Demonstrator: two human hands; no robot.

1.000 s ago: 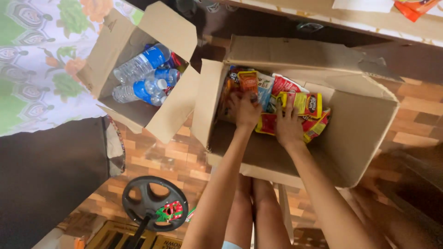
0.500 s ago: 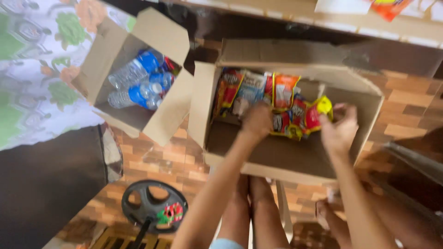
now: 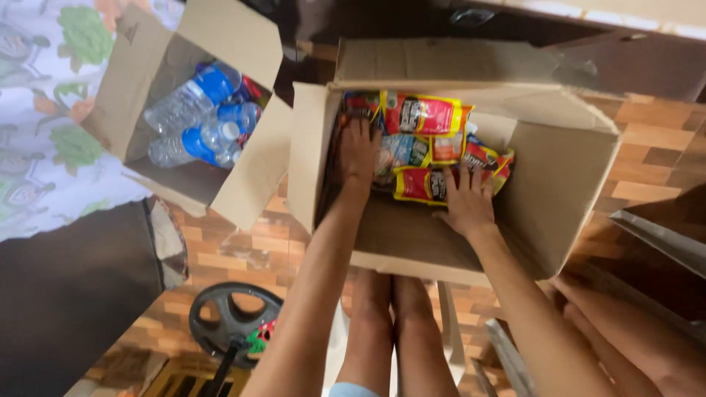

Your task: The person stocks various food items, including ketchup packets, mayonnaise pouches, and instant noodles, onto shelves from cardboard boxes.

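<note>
An open cardboard box (image 3: 573,162) sits in front of me, and both my arms reach into it. Red and yellow snack packets (image 3: 423,117) lie packed against its far wall. My left hand (image 3: 359,151) lies flat, fingers spread, on the packets at the left side of the box. My right hand (image 3: 465,200) presses its spread fingers on a red and yellow packet (image 3: 419,184) at the front of the pile. Neither hand is closed around a packet.
A second open cardboard box (image 3: 243,169) to the left holds several plastic water bottles (image 3: 195,125) with blue labels. A toy steering wheel (image 3: 232,320) lies on the brick-patterned floor (image 3: 220,250). A flowered cloth (image 3: 44,110) is at far left. My legs show below.
My right hand came down from the box's right wall onto the front packet. My left hand shifted left onto the packets. The view moved closer to the box.
</note>
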